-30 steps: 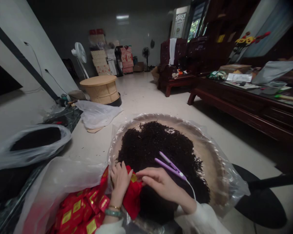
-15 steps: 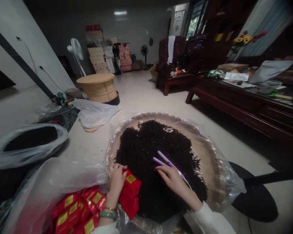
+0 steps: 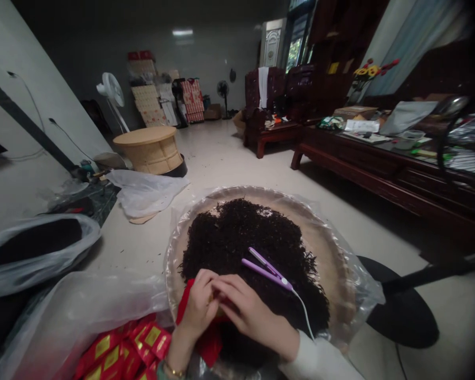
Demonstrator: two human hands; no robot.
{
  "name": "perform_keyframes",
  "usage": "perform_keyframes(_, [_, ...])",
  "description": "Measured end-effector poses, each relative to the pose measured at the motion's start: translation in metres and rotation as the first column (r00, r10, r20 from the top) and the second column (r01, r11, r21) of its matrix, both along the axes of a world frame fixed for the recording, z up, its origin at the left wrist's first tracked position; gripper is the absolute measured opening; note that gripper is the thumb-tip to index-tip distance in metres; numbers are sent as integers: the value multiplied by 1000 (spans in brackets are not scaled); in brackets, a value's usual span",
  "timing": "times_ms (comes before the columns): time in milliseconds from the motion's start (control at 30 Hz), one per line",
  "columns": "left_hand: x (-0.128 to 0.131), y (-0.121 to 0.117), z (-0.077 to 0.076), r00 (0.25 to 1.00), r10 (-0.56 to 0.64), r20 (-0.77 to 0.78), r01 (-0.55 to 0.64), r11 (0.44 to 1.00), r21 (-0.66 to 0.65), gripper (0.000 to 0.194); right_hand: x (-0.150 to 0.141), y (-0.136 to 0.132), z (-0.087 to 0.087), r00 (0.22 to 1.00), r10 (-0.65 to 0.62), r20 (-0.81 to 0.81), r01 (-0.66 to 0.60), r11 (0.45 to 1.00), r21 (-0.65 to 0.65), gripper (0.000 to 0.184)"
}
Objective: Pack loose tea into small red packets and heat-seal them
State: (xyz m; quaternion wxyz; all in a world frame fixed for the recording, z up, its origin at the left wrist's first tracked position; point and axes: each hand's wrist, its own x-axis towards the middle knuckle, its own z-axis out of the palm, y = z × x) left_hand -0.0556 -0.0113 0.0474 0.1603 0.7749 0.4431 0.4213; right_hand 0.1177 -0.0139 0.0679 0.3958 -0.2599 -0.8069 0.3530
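My left hand (image 3: 198, 306) is closed on a red foil packet (image 3: 210, 345) at the near edge of a round tray. Against it, my right hand (image 3: 249, 311) is closed too, its fingertips meeting the left ones at the packet's upper part; the hands hide most of the packet. Dark dried leaves, like loose tea (image 3: 241, 227), are heaped on the plastic-lined tray (image 3: 328, 248). On the leaves, beyond my right hand, lies a purple flat iron-like clamp (image 3: 267, 272), its jaws apart and a white cord trailing from it. More red packets (image 3: 126, 348) with gold labels lie at lower left.
A clear plastic bag (image 3: 91, 295) spreads beside the red packets. Another bag with dark contents (image 3: 35, 243) stands at far left. A black fan base (image 3: 404, 311) is right of the tray. Farther off are a round wooden stand (image 3: 146, 150) and a long dark table (image 3: 380, 169).
My right hand has left the purple clamp and moved left to meet my left hand at the red packet. The clamp stays on the leaves. The view has shifted slightly.
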Motion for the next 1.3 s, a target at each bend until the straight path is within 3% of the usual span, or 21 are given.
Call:
perform_keyframes(167, [10, -2, 0, 951, -33, 307, 124, 952, -281, 28, 1, -11, -11, 999, -32, -31, 28, 993, -113, 52])
perform_keyframes(267, [13, -1, -6, 919, -49, 391, 182, 932, -313, 43, 5, -15, -18, 994, -102, 37, 107, 974, -198, 54])
perform_keyframes(400, [17, 1, -13, 943, -42, 330, 125, 964, -235, 57, 7, -14, -18, 949, -158, 274, 242, 920, -308, 34])
perform_keyframes(500, [24, 1, -17, 972, -99, 213, 127, 985, -120, 61, 3, -11, -22, 903, -47, 427, 170, 952, -253, 26])
perform_keyframes(633, [34, -1, -11, 977, -213, 7, 212, 976, 48, 65, -2, -4, -35, 889, 40, 456, 16, 993, -119, 12])
perform_keyframes(733, [32, -1, -2, 982, -172, -77, 179, 980, 87, 53, 4, 4, -41, 915, -33, 402, 102, 983, -150, 12])
perform_keyframes(800, [25, 0, -1, 989, -75, -127, 83, 995, 59, 43, 12, 10, -42, 947, -140, 289, 213, 947, -240, 20])
perform_keyframes(900, [13, 1, -9, 968, -16, -249, 13, 1000, -14, 57, 25, 16, -41, 958, -282, 43, 273, 863, -426, 28])
perform_keyframes(967, [7, 0, -17, 944, -23, -330, 12, 999, -35, 55, 29, 15, -39, 959, -274, -68, 201, 832, -516, 32])
perform_keyframes(1100, [8, -2, -26, 900, -83, -429, 65, 996, -58, 51, 29, 7, -37, 975, -79, -209, -82, 743, -664, 43])
perform_keyframes(1200, [12, -3, -26, 871, -70, -486, 61, 998, -36, 53, 29, 3, -38, 965, -114, -237, -108, 650, -752, 54])
perform_keyframes(1300, [16, -7, -30, 845, 50, -533, -22, 998, 60, 58, 29, 2, -40, 963, -162, -215, -86, 572, -816, 62])
